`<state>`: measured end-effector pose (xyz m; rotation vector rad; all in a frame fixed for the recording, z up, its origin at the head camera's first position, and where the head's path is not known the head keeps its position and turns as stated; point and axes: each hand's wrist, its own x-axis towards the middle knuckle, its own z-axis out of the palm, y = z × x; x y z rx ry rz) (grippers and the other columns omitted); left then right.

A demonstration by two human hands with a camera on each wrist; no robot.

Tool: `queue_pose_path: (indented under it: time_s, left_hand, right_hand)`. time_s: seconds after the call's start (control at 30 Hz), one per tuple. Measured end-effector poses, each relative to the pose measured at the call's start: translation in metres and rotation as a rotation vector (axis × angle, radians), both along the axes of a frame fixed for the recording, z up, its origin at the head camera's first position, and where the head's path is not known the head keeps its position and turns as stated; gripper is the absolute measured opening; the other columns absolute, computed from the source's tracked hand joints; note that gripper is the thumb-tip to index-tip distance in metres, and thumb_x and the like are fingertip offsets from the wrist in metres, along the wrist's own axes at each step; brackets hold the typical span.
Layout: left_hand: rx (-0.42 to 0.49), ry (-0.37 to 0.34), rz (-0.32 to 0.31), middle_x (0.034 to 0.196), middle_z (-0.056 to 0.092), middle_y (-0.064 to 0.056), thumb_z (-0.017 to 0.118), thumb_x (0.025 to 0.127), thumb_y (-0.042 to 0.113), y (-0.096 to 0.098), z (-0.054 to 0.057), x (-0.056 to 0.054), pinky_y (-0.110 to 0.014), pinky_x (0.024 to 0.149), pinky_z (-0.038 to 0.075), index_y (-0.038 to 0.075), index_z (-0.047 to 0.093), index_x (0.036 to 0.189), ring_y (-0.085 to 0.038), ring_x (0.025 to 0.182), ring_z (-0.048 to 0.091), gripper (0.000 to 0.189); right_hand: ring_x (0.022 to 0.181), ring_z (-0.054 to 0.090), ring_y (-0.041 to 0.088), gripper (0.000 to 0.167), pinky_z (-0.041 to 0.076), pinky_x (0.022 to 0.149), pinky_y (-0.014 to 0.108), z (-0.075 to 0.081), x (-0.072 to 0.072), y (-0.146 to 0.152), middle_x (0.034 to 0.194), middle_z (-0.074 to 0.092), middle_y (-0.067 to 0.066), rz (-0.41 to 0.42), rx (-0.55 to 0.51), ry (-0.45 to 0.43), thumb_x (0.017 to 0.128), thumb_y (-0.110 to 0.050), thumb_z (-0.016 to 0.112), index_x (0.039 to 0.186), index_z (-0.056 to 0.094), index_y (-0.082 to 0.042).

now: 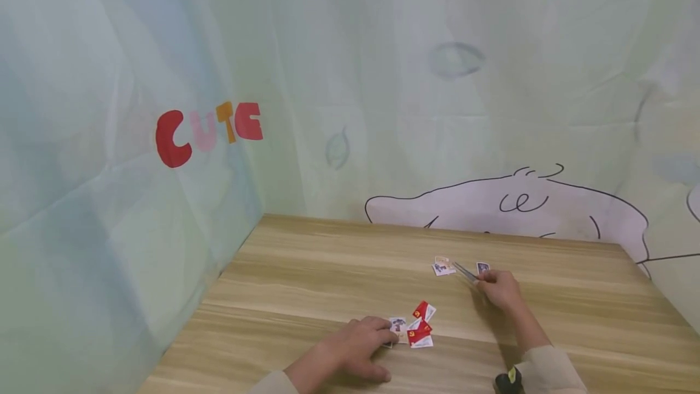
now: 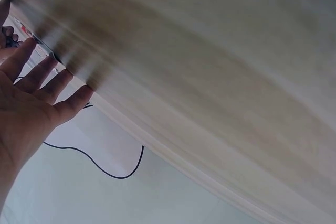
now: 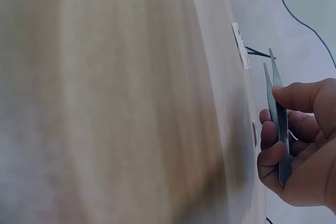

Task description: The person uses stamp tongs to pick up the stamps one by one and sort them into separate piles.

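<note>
My right hand (image 1: 499,288) pinches metal tweezers (image 3: 284,167) between thumb and fingers. The tips of the tweezers stand slightly apart, pointing left at two overlapping stamp-like paper pieces (image 1: 443,269) near the table's far side. Just beyond the fingers of that hand lies another small dark-pictured piece (image 1: 483,267). Closer to me, my left hand (image 1: 358,345) rests on the table with fingers spread, its fingertips at a pictured piece (image 1: 398,324) and partly covering the pieces there. Right beside these, several red-and-white pieces (image 1: 420,338) overlap in a small cluster.
The wood-grain table (image 1: 295,272) ends at a printed fabric backdrop (image 1: 350,108) behind and at the left. A dark object with a yellow-green mark (image 1: 508,380) sits by the right sleeve (image 1: 552,371).
</note>
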<state>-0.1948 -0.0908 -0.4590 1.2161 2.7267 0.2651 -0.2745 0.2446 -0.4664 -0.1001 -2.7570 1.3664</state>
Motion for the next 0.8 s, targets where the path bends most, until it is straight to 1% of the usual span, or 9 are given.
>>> queue_pose_path:
  time_s: [0.07,0.17,0.23,0.43,0.67,0.8]
  left_hand:
    - [0.002,-0.007,-0.002,0.133,0.047,0.0,0.068,0.077,0.05,0.0,-0.001,0.0,-0.042,0.094,0.04,0.023,0.055,0.128,-0.017,0.123,0.041,0.06]
    - [0.005,-0.016,-0.007,0.132,0.048,0.001,0.068,0.077,0.05,0.0,-0.001,0.001,-0.042,0.094,0.04,0.023,0.055,0.128,-0.017,0.123,0.041,0.06]
    - [0.008,-0.014,-0.011,0.131,0.048,0.001,0.068,0.077,0.05,0.0,-0.002,0.0,-0.042,0.094,0.04,0.022,0.055,0.128,-0.017,0.122,0.041,0.06]
    - [0.01,0.0,0.001,0.132,0.047,0.0,0.069,0.076,0.049,0.0,-0.003,0.0,-0.043,0.093,0.041,0.022,0.055,0.128,-0.018,0.122,0.041,0.06]
    - [0.005,-0.008,0.006,0.132,0.047,0.0,0.068,0.077,0.05,0.001,-0.001,0.001,-0.043,0.094,0.04,0.023,0.055,0.128,-0.018,0.123,0.041,0.06]
    - [0.003,-0.001,0.005,0.132,0.047,-0.001,0.068,0.077,0.049,0.001,-0.001,0.0,-0.043,0.094,0.04,0.022,0.055,0.128,-0.019,0.123,0.041,0.06]
  right_hand:
    - [0.075,0.053,0.026,0.022,0.044,0.062,0.032,-0.001,0.003,0.0,0.082,0.06,0.014,-0.001,-0.024,-0.012,0.083,-0.006,0.061,0.095,0.062,0.012]
    - [0.077,0.053,0.025,0.024,0.043,0.064,0.031,-0.001,0.007,0.0,0.086,0.061,0.016,-0.005,-0.029,-0.016,0.083,-0.006,0.062,0.097,0.062,0.013]
    - [0.078,0.054,0.027,0.025,0.044,0.065,0.032,-0.001,0.009,0.0,0.087,0.061,0.017,-0.004,-0.032,-0.011,0.082,-0.006,0.062,0.098,0.062,0.013]
    - [0.081,0.055,0.027,0.027,0.044,0.068,0.034,0.002,0.013,0.0,0.089,0.063,0.016,0.008,-0.031,-0.002,0.082,-0.008,0.063,0.099,0.063,0.012]
    - [0.075,0.055,0.022,0.028,0.046,0.063,0.031,0.008,0.019,0.002,0.088,0.063,0.014,0.032,-0.076,-0.016,0.083,-0.008,0.063,0.103,0.061,0.013]
    - [0.074,0.054,0.021,0.028,0.046,0.063,0.031,0.011,0.022,0.003,0.089,0.063,0.014,0.047,-0.077,-0.011,0.083,-0.007,0.063,0.103,0.061,0.013]
